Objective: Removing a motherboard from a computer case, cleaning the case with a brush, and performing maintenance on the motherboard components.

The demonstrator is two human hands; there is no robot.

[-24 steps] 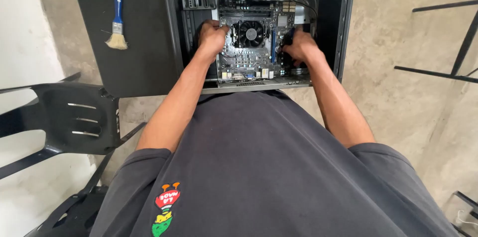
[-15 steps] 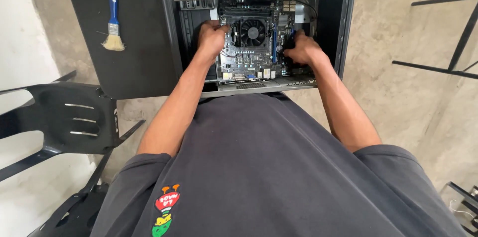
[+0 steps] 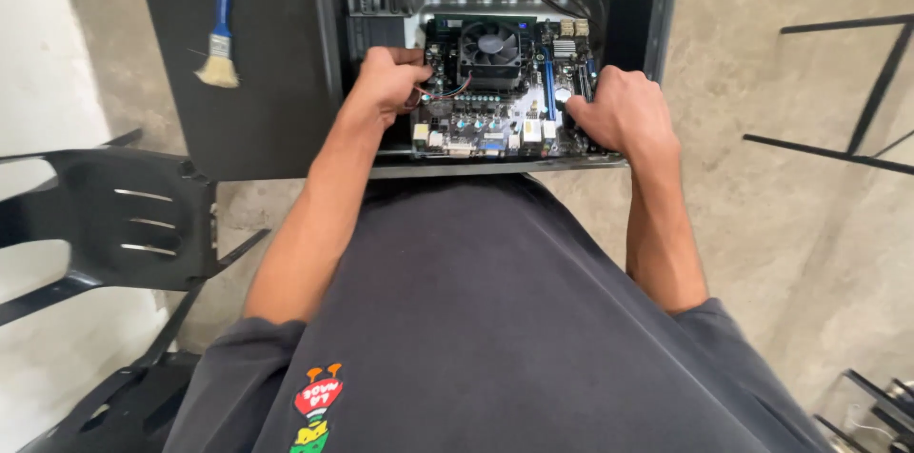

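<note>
An open black computer case (image 3: 324,53) lies flat in front of me. Inside it sits a motherboard (image 3: 495,115) with a black cooler fan (image 3: 490,46) near its far edge. My left hand (image 3: 386,82) grips the board's left edge, fingers curled around it. My right hand (image 3: 619,110) grips the right edge of the board the same way. The near edge of the board rests just above the case's metal lip (image 3: 495,167). My fingertips are hidden behind the board.
A brush with a blue and yellow handle (image 3: 221,20) lies on the black side panel (image 3: 238,110) at the left. A black plastic chair (image 3: 114,225) stands at the lower left. A black metal frame (image 3: 838,129) stands on the concrete floor at the right.
Both hands have stayed on the motherboard's edges. The board has shifted slightly within the case, and my head has tilted so the case sits a little lower in view.
</note>
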